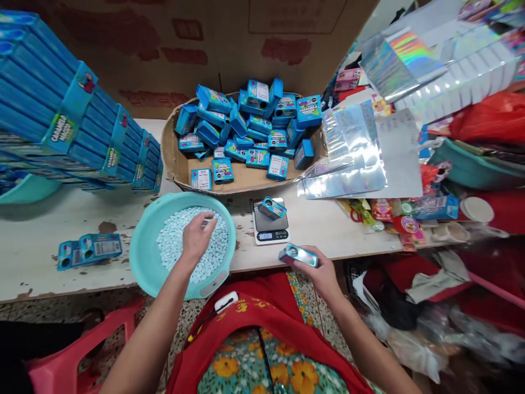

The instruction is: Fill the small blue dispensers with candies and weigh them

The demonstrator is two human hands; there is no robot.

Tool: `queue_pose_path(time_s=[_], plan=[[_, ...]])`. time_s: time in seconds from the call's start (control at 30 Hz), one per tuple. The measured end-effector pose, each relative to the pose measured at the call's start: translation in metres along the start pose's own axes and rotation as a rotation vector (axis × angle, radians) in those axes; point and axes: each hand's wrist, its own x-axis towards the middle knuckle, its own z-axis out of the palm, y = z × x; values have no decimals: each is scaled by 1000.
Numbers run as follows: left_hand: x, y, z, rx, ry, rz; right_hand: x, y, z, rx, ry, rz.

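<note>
Chipped white desk (pixel 49 257), cardboard wall (pixel 123 54) behind. My left hand (pixel 197 235), fingers loose, lies on tablets (pixel 172 243) in the teal basin (pixel 141 249) at the near edge. My right hand (pixel 324 273) grips a blue box (pixel 298 255) there, long axis along that edge.

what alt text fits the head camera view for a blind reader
A person's left hand rests in a teal bowl of small pale tablets while the right hand holds a small blue box. A second box sits on a scale.
</note>
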Motion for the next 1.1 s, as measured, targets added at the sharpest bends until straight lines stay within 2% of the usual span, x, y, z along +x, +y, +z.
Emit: queue_pose_path(time_s=[0.07,0.17,0.23,0.3,0.37,0.43,0.5,0.53,0.63,0.7,0.77,0.87,0.93,1.1], plan=[[10,25,21,22,-46,149,14,27,-18,-7,250,82],[24,53,62,89,-184,387,46,58,-30,65,557,74],[33,64,88,177,-257,500,64,69,-33,93,628,38],[40,69,109,261,-309,535,73,69,-33,45,624,-2],[46,69,122,284,-341,516,70,59,-30,-108,641,-96],[47,67,124,243,-345,489,61,40,-23,-312,697,-256],[44,63,118,159,-330,461,54,17,-9,-447,674,-417],[39,62,112,99,-329,447,53,4,0,-462,600,-471],[19,57,88,-154,-368,335,60,-31,34,-368,212,-475],[2,56,67,-408,-384,162,65,-54,56,-264,-65,-396],[-13,58,43,-725,-317,-43,64,-76,74,-198,-238,-364],[-26,62,9,-1140,-139,-241,53,-106,96,-230,-272,-484],[-28,60,-5,-1286,-31,-312,46,-116,112,-300,-301,-584],[-24,34,-14,-1461,182,-528,45,-112,149,-433,-405,-633]])
